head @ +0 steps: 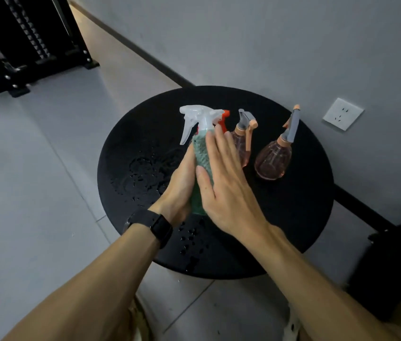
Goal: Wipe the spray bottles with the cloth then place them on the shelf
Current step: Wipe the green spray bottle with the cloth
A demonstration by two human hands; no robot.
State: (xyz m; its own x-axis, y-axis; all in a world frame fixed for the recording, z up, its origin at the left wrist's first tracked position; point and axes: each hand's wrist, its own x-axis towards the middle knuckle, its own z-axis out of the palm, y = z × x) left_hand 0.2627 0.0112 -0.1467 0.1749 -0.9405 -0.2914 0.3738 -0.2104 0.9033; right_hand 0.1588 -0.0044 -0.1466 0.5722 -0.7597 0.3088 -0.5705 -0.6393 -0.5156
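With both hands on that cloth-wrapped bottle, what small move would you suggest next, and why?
Probably rub the cloth down the bottle: the right hand lies flat on the cloth, the left hand steadies it, and droplets still dot the table.

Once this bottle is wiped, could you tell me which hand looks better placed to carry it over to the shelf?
Probably the left hand: it already grips the white-trigger spray bottle, and the black shelf stands to the left. The right hand lies flat, pressing the green cloth against the bottle.
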